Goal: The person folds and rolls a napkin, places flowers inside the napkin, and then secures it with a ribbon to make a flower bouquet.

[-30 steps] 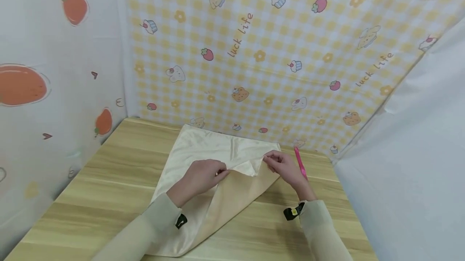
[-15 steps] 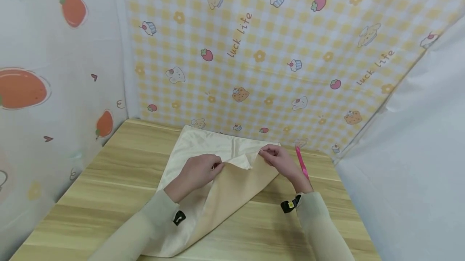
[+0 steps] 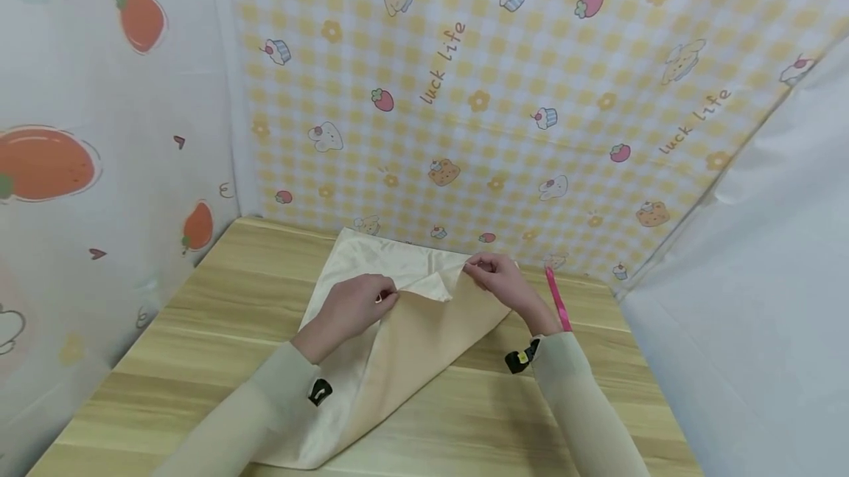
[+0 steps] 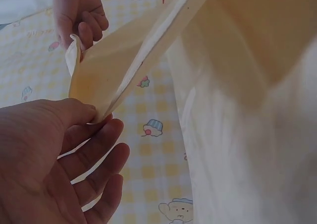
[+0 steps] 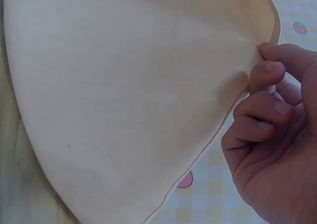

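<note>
A cream satin cloth [image 3: 418, 344] lies on the table with its near right part folded over, showing a peach-toned matte underside. My left hand [image 3: 348, 311] pinches the lifted edge between thumb and forefinger; in the left wrist view that hand [image 4: 64, 154] has its other fingers loosely bent. Farther right along the same edge, my right hand [image 3: 502, 281] also pinches the cloth, and in the right wrist view this hand [image 5: 272, 115] holds it at thumb and fingertip. Between the two hands the edge sags, with a small flap of the shiny side turned down.
A pink ribbon [image 3: 558, 300] lies on the wooden table [image 3: 199, 315] right of my right hand. A yellow checked cloth wall [image 3: 411, 130] rises behind the table. White fabric walls [image 3: 749, 300] stand at both sides.
Both hands have moved slightly left and away from me, drawing the held edge with them. More of the peach-toned underside shows.
</note>
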Demonstrator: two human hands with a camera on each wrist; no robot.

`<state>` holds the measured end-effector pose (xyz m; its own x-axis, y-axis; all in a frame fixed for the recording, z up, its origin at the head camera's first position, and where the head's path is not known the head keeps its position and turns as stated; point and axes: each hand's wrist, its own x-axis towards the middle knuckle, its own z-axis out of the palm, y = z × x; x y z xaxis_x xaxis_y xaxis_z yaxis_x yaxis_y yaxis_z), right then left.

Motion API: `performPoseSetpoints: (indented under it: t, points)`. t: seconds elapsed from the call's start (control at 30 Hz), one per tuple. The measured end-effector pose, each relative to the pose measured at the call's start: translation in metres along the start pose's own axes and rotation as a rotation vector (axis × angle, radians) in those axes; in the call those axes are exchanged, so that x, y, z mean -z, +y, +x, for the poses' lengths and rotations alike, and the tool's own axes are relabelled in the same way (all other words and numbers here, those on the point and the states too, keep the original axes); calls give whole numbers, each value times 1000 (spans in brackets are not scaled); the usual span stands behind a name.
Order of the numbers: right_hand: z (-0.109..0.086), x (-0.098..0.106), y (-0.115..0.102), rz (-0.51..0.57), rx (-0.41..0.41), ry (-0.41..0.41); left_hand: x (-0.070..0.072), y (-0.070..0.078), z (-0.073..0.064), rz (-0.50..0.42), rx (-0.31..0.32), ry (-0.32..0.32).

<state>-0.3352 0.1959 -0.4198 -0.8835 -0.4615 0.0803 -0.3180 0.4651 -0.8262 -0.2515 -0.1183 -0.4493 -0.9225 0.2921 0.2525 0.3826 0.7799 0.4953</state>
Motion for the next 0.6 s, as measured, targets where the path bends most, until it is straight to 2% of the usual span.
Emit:
performPoseSetpoints:
  t: [0.4,0.6]
  points:
    - [30,-1,-19,-101,45,-40,9,-14,4,15,13,40]
    - [38,-4,-30,-125,15,-39,14,-25,9,22,22,41]
